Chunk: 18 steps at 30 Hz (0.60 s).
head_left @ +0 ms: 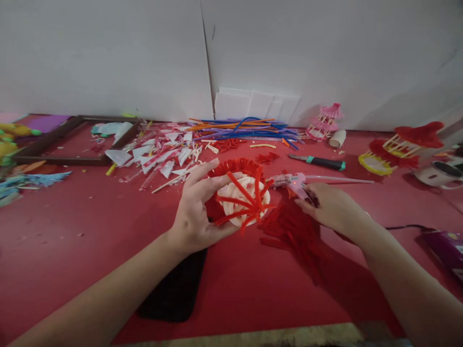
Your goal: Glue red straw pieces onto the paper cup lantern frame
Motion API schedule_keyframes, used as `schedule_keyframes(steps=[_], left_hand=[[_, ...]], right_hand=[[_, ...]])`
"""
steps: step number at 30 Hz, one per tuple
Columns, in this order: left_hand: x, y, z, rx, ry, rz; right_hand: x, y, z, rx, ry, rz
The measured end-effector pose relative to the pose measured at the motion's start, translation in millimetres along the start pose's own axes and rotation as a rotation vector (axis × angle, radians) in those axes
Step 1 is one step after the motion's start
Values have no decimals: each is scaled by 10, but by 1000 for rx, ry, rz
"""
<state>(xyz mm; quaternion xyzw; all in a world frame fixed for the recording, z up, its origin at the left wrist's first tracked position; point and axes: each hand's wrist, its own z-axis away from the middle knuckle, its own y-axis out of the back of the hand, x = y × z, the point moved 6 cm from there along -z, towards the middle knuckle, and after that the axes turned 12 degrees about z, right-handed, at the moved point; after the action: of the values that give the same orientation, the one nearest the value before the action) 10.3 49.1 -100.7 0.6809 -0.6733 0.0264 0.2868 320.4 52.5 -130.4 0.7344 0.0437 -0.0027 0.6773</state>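
Observation:
My left hand grips the edge of a round craft piece, its fingers curled over the top and the thumb below. The piece has a pale cream dome, red fuzzy pipe cleaners fanned over its front, and a red ruffled rim behind. My right hand is closed around a hot glue gun, whose nozzle points left towards the piece. A clear glue stick extends to the right from the gun. Below the gun lies a heap of cut red pipe cleaners.
A black phone lies under my left forearm. Behind are a utility knife, long coloured pipe cleaners and paper scraps. Small pagoda models, one pink and one red, stand at right near a mug.

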Motion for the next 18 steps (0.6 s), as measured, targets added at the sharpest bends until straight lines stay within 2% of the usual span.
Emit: schedule_keyframes(steps=[4,7,11,14,18], left_hand=[[46,-44,-12,3,-39,25],[64,-32,0,69,-45,46],[-13,15,44,145,76,69],[-73,26,64,151,118,105],[-155,4,89,157,166,152]], right_hand=[[14,-68,-78,49,-104,-54],[102,-18,-94,131,-231,-119],[189,141,-53,269,-345,-253],[141,216,-2,331,-324,-380],[3,219,73,423,-210,-532]])
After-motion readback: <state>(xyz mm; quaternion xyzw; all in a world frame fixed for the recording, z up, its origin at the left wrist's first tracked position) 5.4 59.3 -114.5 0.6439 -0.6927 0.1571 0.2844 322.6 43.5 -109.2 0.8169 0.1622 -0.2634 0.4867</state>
